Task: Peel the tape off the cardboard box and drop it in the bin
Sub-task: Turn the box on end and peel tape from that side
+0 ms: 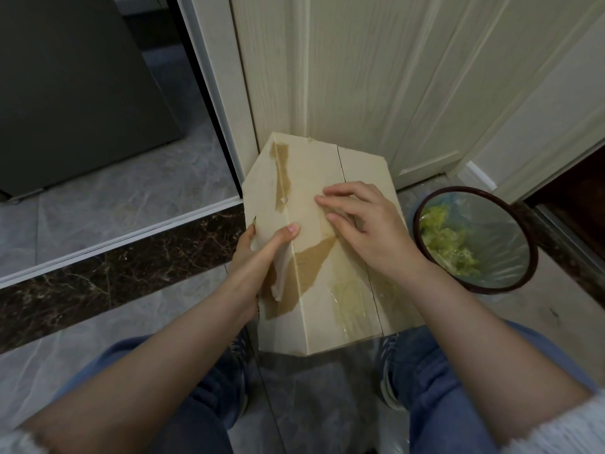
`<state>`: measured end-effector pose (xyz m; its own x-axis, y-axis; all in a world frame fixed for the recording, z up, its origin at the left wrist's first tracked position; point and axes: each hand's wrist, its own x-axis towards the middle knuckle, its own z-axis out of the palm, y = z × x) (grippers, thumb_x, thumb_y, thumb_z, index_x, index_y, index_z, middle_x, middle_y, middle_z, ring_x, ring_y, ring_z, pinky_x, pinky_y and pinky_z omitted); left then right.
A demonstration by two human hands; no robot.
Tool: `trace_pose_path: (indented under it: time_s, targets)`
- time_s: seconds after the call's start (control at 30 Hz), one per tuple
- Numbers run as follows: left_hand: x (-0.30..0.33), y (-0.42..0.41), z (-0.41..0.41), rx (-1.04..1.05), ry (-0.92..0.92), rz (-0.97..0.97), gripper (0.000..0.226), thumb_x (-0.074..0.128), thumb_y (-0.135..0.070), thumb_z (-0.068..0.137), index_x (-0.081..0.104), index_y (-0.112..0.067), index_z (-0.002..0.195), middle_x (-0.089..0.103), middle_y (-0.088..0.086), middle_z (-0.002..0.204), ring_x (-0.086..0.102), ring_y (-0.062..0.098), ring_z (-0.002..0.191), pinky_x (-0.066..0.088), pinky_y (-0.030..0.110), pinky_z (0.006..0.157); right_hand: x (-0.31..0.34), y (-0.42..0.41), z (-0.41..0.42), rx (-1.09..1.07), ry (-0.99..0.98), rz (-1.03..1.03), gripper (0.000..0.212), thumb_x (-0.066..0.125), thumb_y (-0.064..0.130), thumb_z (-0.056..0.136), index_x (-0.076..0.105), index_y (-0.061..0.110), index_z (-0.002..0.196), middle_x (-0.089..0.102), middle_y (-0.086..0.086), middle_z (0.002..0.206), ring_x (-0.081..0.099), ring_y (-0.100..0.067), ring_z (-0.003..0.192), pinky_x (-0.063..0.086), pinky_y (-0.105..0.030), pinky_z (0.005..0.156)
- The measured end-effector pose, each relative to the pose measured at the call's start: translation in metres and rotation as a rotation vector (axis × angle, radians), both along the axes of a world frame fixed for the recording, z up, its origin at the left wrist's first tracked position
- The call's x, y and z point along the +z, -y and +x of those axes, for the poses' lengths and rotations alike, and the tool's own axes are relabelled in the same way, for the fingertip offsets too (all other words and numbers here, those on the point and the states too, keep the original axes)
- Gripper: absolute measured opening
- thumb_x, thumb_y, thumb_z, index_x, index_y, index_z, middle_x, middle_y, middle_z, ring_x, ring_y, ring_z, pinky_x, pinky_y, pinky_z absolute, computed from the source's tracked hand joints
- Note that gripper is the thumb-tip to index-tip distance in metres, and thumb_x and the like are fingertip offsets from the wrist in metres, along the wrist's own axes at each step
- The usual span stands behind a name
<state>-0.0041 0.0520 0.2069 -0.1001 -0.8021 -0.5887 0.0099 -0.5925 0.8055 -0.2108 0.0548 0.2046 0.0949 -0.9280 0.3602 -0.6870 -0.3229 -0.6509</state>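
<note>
A pale cardboard box stands on the floor between my knees, its top flaps closed along a centre seam. Clear tape runs over the seam at the near end, shiny and wrinkled. Brown patches where the paper skin is torn off show along the left edge. My left hand grips the box's left edge, thumb on top. My right hand rests on the top with fingertips spread and pressing on the surface beside the seam. The round bin, dark-rimmed with a clear liner and green scraps inside, stands just right of the box.
A cream door and door frame rise directly behind the box. A dark grey appliance stands at the far left past a floor track. My legs in blue trousers and shoes flank the box on a grey marble floor.
</note>
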Motion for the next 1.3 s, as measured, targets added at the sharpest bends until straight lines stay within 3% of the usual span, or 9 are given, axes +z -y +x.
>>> trace_pose_path:
  time_s: [0.13, 0.27, 0.43, 0.6, 0.83, 0.93, 1.07, 1.2, 1.3]
  targets:
    - [0.002, 0.000, -0.001, -0.005, -0.015, 0.001, 0.111, 0.080, -0.061, 0.060, 0.032, -0.034, 0.156, 0.057, -0.010, 0.127, 0.056, 0.011, 0.107, 0.045, 0.042, 0.101, 0.004, 0.000, 0.001, -0.046, 0.022, -0.045, 0.015, 0.073, 0.012, 0.089, 0.077, 0.015, 0.103, 0.067, 0.003, 0.106, 0.060, -0.013, 0.104, 0.048, -0.029, 0.094]
    - [0.002, -0.001, -0.001, -0.003, -0.002, -0.007, 0.109, 0.080, -0.057, 0.065, 0.029, -0.034, 0.158, 0.054, -0.012, 0.125, 0.053, 0.005, 0.099, 0.042, 0.038, 0.093, 0.008, -0.001, 0.005, -0.078, 0.016, 0.006, 0.003, 0.065, 0.011, 0.093, 0.068, 0.010, 0.095, 0.061, 0.003, 0.098, 0.057, -0.012, 0.094, 0.045, -0.021, 0.082]
    - [0.002, -0.001, 0.000, -0.021, 0.007, 0.003, 0.127, 0.086, -0.068, 0.052, 0.027, -0.035, 0.159, 0.051, -0.010, 0.140, 0.052, 0.019, 0.123, 0.041, 0.045, 0.110, 0.011, 0.000, 0.005, -0.236, 0.222, 0.231, 0.007, 0.052, 0.017, 0.101, 0.058, 0.017, 0.099, 0.059, 0.008, 0.095, 0.054, -0.002, 0.085, 0.040, -0.013, 0.076]
    - [0.002, 0.000, 0.000, -0.017, 0.003, 0.009, 0.133, 0.088, -0.070, 0.047, 0.026, -0.036, 0.160, 0.050, -0.005, 0.147, 0.051, 0.023, 0.129, 0.040, 0.053, 0.114, 0.012, 0.005, -0.001, -0.297, 0.597, 0.392, 0.010, 0.063, 0.018, 0.086, 0.061, 0.028, 0.084, 0.071, 0.000, 0.097, 0.068, -0.021, 0.092, 0.054, -0.043, 0.091]
    - [0.002, 0.000, -0.001, -0.014, 0.006, -0.010, 0.129, 0.082, -0.067, 0.049, 0.025, -0.034, 0.160, 0.051, -0.007, 0.142, 0.052, 0.020, 0.123, 0.043, 0.042, 0.105, 0.005, 0.004, -0.004, -0.342, 0.377, 0.324, 0.024, 0.071, 0.014, 0.086, 0.051, 0.026, 0.086, 0.068, 0.006, 0.097, 0.065, -0.008, 0.084, 0.051, -0.021, 0.078]
    - [0.002, -0.001, -0.001, -0.010, 0.002, -0.006, 0.133, 0.087, -0.069, 0.047, 0.026, -0.035, 0.160, 0.051, -0.008, 0.143, 0.052, 0.020, 0.123, 0.043, 0.043, 0.105, 0.004, 0.003, -0.004, -0.370, 0.217, 0.178, 0.025, 0.072, 0.010, 0.086, 0.055, 0.020, 0.102, 0.061, 0.001, 0.100, 0.061, -0.006, 0.077, 0.054, -0.025, 0.072]
    - [0.002, -0.001, -0.002, 0.000, -0.013, 0.003, 0.130, 0.087, -0.068, 0.051, 0.024, -0.035, 0.160, 0.049, -0.007, 0.145, 0.050, 0.021, 0.125, 0.042, 0.045, 0.106, 0.006, 0.002, -0.004, -0.373, 0.194, 0.109, 0.057, 0.077, 0.008, 0.083, 0.051, 0.022, 0.131, 0.061, 0.002, 0.098, 0.062, -0.007, 0.075, 0.053, -0.014, 0.069]
    - [0.001, -0.001, -0.001, 0.003, -0.008, 0.003, 0.131, 0.084, -0.067, 0.049, 0.023, -0.035, 0.161, 0.048, -0.006, 0.145, 0.049, 0.021, 0.124, 0.041, 0.046, 0.106, 0.003, 0.003, -0.009, -0.373, 0.067, 0.010, 0.019, 0.083, 0.009, 0.076, 0.072, 0.015, 0.091, 0.066, 0.005, 0.085, 0.059, -0.004, 0.067, 0.047, -0.012, 0.064]
    - [0.003, -0.001, -0.001, 0.014, -0.012, 0.007, 0.140, 0.086, -0.073, 0.038, 0.027, -0.037, 0.159, 0.050, -0.004, 0.148, 0.051, 0.025, 0.129, 0.041, 0.054, 0.112, 0.001, 0.003, -0.009, -0.336, 0.032, -0.043, 0.011, 0.082, 0.006, 0.076, 0.077, 0.015, 0.080, 0.069, 0.005, 0.084, 0.059, -0.001, 0.066, 0.046, -0.011, 0.064]
